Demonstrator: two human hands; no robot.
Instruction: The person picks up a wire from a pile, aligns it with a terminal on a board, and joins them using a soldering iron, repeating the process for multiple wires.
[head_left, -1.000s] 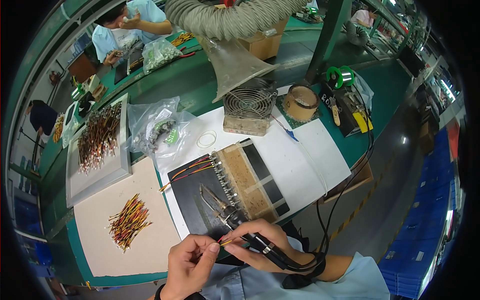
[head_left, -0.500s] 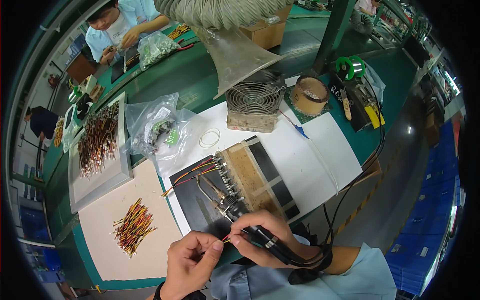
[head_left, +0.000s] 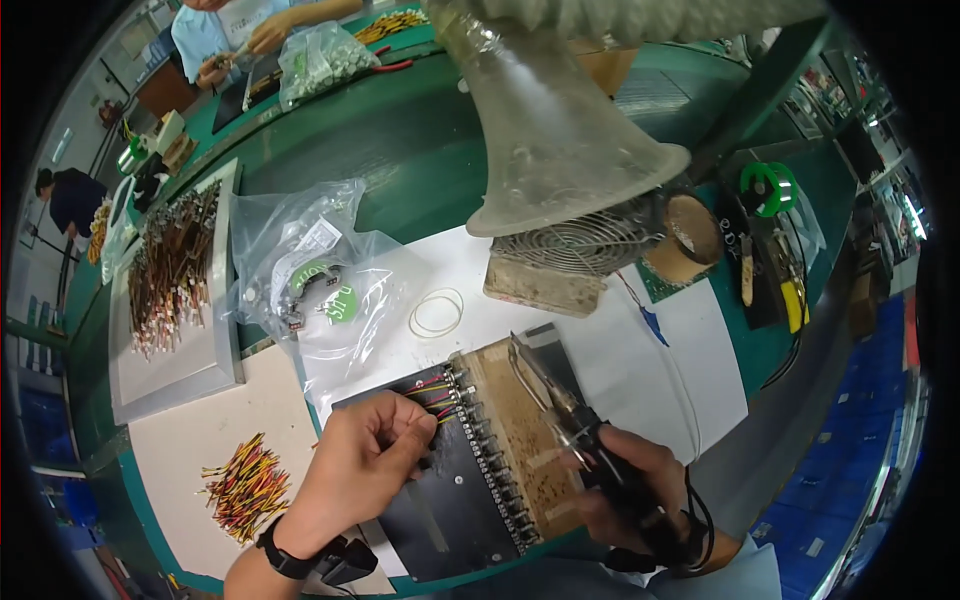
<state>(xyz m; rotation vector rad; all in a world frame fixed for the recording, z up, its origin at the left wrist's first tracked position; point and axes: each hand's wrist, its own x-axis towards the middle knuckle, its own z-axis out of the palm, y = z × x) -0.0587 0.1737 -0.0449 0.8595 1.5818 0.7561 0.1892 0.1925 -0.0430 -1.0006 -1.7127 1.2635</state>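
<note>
While pinching thin red-and-yellow wires (head_left: 425, 392) at the row of terminals (head_left: 485, 445) on the black jig (head_left: 450, 500), left hand (head_left: 365, 465) keeps fingertips pressed together around them. Right of the jig's terminals, right hand (head_left: 625, 485) wrapped shut around a soldering iron (head_left: 570, 420), tip resting over the brown pad. Probably light, limp, springy wires; best gripped on the insulation close to the stripped end. Left of the jig, loose wire pile (head_left: 240, 485); beyond it, rubber band (head_left: 437, 312), plastic bag (head_left: 310, 270), fan (head_left: 570, 262).
</note>
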